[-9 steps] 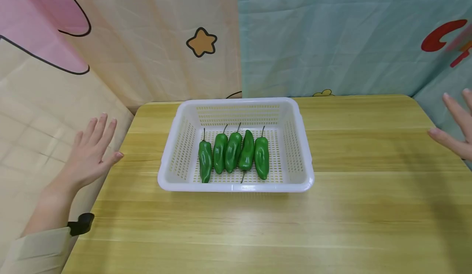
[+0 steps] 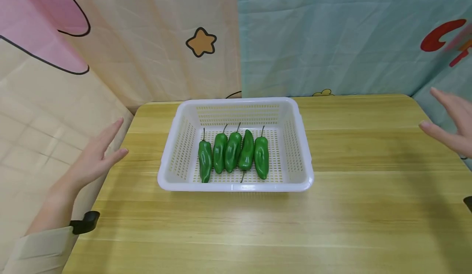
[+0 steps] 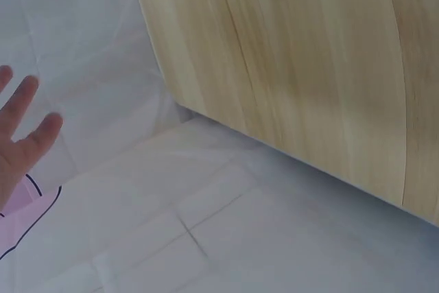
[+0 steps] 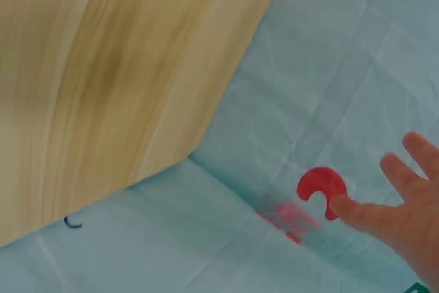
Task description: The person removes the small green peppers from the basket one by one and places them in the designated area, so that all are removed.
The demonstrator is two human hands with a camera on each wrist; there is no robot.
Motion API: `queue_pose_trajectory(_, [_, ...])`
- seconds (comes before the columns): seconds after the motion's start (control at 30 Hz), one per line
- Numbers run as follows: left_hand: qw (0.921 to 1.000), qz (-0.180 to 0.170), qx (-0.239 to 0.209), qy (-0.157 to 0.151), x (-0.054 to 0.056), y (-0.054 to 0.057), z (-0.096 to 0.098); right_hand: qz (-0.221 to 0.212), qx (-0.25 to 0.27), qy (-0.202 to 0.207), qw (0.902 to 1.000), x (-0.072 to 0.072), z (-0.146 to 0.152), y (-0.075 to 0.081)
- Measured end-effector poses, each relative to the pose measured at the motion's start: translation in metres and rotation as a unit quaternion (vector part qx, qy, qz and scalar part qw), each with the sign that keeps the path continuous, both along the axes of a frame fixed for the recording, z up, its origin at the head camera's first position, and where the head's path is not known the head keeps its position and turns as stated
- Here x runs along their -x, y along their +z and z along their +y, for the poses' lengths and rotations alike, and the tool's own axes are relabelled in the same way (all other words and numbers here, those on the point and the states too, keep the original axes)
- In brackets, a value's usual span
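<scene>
A white plastic basket (image 2: 236, 187) with slotted walls stands on the wooden table, and several green peppers (image 2: 233, 152) lie side by side in it, most with stems toward the back. My left hand (image 2: 88, 161) hovers by the table's left edge, fingers straight, thumb apart, holding nothing; its fingertips also show in the left wrist view. At the far right my right hand (image 2: 457, 120) is partly cut off by the frame, its fingers extended and nothing in them. In the right wrist view the same hand (image 4: 405, 211) has its fingers spread. Both hands are well apart from the basket.
The wooden table (image 2: 236, 233) reaches back to a printed curtain (image 2: 332, 36) with a star and other cartoon shapes. Curtain also hangs along the left and right sides. A dark band (image 2: 85, 222) circles the left wrist over a light sleeve (image 2: 44, 249).
My left hand has turned edge-on, moving slightly right, so fewer fingers show. My right hand has shifted a little left into view and turned too. The basket and peppers stay put.
</scene>
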State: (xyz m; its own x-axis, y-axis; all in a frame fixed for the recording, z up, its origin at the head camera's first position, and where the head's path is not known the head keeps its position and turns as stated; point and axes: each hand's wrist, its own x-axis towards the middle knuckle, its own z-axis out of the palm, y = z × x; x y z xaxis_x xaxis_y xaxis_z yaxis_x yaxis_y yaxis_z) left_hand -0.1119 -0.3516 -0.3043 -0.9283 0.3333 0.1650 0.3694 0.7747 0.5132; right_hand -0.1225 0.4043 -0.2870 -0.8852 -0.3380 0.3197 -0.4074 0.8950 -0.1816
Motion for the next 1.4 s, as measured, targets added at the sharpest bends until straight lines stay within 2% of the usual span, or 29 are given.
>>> queue_pose_trajectory(0.03, [0.9992, -0.032, -0.021, 0.006, -0.001, 0.001, 0.003, -0.052, 0.047, -0.053, 0.9961, 0.000, -0.007, 0.002])
queue_pose_trajectory(0.07, [0.9972, -0.063, -0.040, 0.007, -0.001, 0.002, 0.006, -0.092, 0.088, -0.096, 0.9872, 0.001, -0.013, 0.003])
queue_pose_trajectory(0.13, [0.9904, -0.118, -0.071, 0.008, 0.000, 0.002, 0.012, -0.118, 0.134, -0.096, 0.9792, 0.003, -0.020, 0.005])
queue_pose_trajectory(0.2, [0.9814, -0.166, -0.097, -0.008, 0.002, 0.000, 0.017, -0.151, 0.165, -0.100, 0.9694, 0.004, -0.028, 0.008])
queue_pose_trajectory(0.3, [0.9647, -0.212, -0.153, -0.034, 0.007, -0.006, 0.024, -0.182, 0.203, -0.095, 0.9575, 0.007, -0.037, 0.012])
queue_pose_trajectory(0.37, [0.9548, -0.228, -0.186, -0.041, 0.011, -0.011, 0.028, -0.204, 0.235, -0.078, 0.9471, 0.009, -0.042, 0.014])
queue_pose_trajectory(0.43, [0.9457, -0.237, -0.220, -0.032, 0.014, -0.015, 0.033, -0.220, 0.267, -0.051, 0.9369, 0.013, -0.048, 0.016])
queue_pose_trajectory(0.53, [0.9316, -0.250, -0.263, -0.023, 0.019, -0.019, 0.039, -0.248, 0.318, 0.003, 0.9151, 0.020, -0.056, 0.016])
queue_pose_trajectory(0.6, [0.9185, -0.261, -0.296, -0.022, 0.022, -0.023, 0.043, -0.268, 0.341, 0.032, 0.9005, 0.025, -0.063, 0.016])
queue_pose_trajectory(0.67, [0.9037, -0.276, -0.326, -0.028, 0.026, -0.027, 0.045, -0.294, 0.365, 0.056, 0.8816, 0.029, -0.069, 0.016])
queue_pose_trajectory(0.77, [0.8839, -0.297, -0.361, -0.026, 0.030, -0.031, 0.048, -0.335, 0.393, 0.062, 0.8543, 0.035, -0.081, 0.018])
queue_pose_trajectory(0.83, [0.8745, -0.306, -0.376, -0.025, 0.033, -0.033, 0.050, -0.360, 0.411, 0.058, 0.8354, 0.039, -0.090, 0.019])
queue_pose_trajectory(0.97, [0.8562, -0.320, -0.405, -0.024, 0.038, -0.034, 0.055, -0.398, 0.428, 0.051, 0.8095, 0.048, -0.112, 0.022])
queue_pose_trajectory(1.13, [0.8413, -0.329, -0.428, -0.024, 0.042, -0.035, 0.061, -0.430, 0.424, 0.036, 0.7962, 0.056, -0.143, 0.027])
queue_pose_trajectory(1.4, [0.8319, -0.346, -0.434, -0.001, 0.047, -0.034, 0.066, -0.472, 0.394, 0.038, 0.7876, 0.069, -0.189, 0.028])
